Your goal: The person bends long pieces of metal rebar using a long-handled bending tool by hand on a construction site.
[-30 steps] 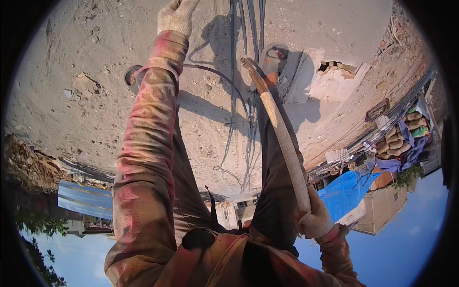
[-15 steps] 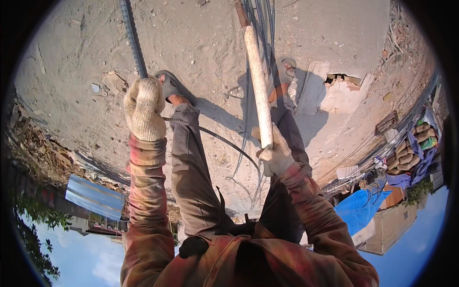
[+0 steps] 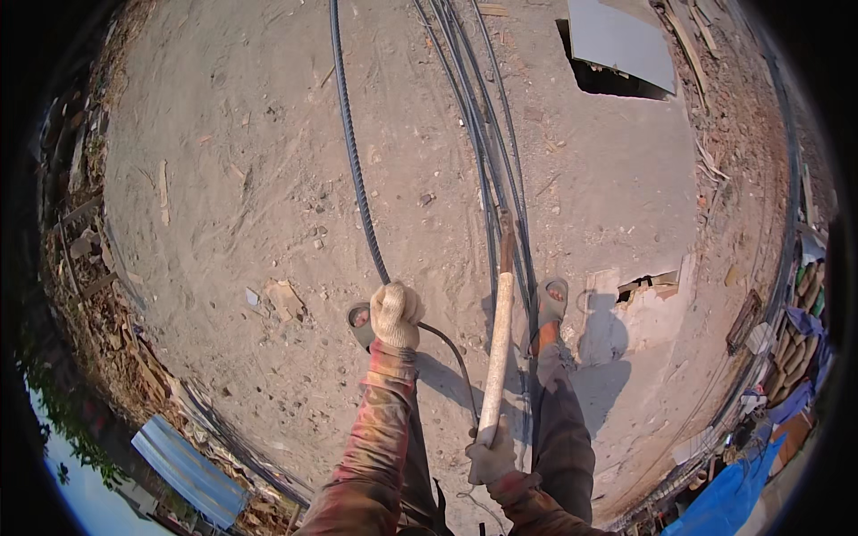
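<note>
My gloved left hand (image 3: 396, 314) is closed around a ribbed steel rebar (image 3: 357, 179), just in front of my left foot. The bar runs away toward the far edge; on the near side of my fist it curves right and down toward my other hand. In my gloved right hand (image 3: 492, 457), lower and between my legs, is the near end of a long tool handle (image 3: 497, 357), pale and scuffed. A rusty metal end (image 3: 507, 246) tips it, over a bundle of rebars (image 3: 492, 134). Whether the curved bar's end also lies in my right hand is hidden.
My sandalled feet stand on dusty ground (image 3: 250, 179) with small stones. At the far right a grey panel (image 3: 621, 40) partly covers a dark hole; a smaller broken opening (image 3: 648, 284) lies nearer. Debris lines both sides, with a blue corrugated sheet (image 3: 189, 469) and a blue tarp (image 3: 728, 491).
The view has swung up, showing more ground ahead. My left hand has come rightward with the rebar, closer to the tool handle. Both hands keep their grip.
</note>
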{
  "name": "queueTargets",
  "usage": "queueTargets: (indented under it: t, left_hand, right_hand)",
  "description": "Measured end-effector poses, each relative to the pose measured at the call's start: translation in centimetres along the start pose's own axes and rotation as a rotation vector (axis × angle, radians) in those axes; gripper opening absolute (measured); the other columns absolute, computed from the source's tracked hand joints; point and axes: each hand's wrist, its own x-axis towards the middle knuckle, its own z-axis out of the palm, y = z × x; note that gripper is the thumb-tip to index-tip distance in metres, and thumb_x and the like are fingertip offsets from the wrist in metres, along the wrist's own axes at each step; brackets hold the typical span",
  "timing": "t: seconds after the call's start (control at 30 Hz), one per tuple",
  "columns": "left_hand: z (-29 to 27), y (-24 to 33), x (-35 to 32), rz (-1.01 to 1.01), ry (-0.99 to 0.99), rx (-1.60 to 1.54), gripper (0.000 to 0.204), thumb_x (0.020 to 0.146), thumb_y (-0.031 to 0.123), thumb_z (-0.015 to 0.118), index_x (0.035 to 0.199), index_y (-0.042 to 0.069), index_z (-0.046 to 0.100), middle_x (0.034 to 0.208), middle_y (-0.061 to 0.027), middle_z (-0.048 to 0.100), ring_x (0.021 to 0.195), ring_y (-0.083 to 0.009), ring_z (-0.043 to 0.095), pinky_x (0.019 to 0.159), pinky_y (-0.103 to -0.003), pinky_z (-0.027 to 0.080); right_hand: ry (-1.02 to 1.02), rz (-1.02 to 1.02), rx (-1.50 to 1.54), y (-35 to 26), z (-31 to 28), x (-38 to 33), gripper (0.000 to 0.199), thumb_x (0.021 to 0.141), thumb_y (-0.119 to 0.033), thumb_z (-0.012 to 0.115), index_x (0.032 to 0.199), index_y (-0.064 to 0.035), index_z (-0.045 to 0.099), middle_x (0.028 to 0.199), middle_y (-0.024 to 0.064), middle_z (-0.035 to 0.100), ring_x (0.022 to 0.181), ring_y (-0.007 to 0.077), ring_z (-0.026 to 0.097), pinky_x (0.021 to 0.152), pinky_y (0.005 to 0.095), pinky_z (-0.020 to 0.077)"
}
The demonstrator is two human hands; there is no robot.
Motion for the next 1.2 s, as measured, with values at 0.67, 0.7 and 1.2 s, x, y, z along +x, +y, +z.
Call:
queueTargets:
  t: [0.67,0.7,1.2]
  left_hand:
    - [-2.2,-7.1,11.6,0.033,0.546,0.523,0.047,0.085,0.047,0.067,0.067,0.005,0.055,0.058,0.0017,0.042,0.054,-0.0105,0.038,0.050,-0.031,0.033]
    - [-2.3,-8.6,12.7,0.026,0.576,0.365,0.046,0.085,0.047,0.066,0.067,0.006,0.054,0.057,0.0016,0.042,0.053,-0.0105,0.038,0.049,-0.031,0.033]
    - [-3.8,-12.3,14.5,0.086,0.726,0.899,0.044,0.089,0.041,0.061,0.062,0.007,0.052,0.054,0.0012,0.045,0.050,-0.0113,0.041,0.048,-0.033,0.035]
  right_hand:
    - [0.233,-0.036,0.091,1.4,4.4,12.8,0.031,0.072,-0.008,0.065,0.099,-0.0035,0.053,0.085,0.0068,0.061,0.077,0.0187,0.061,0.069,0.0322,0.0491]
    - [0.169,-0.091,0.144,1.5,3.7,13.3,0.030,0.071,-0.007,0.066,0.098,-0.0039,0.053,0.084,0.0064,0.060,0.077,0.0182,0.060,0.070,0.0318,0.0489]
    - [0.111,-0.155,0.090,6.4,1.1,18.1,0.060,0.069,0.003,0.068,0.122,-0.0029,0.040,0.092,0.0055,0.059,0.082,0.0167,0.059,0.075,0.0285,0.0492]
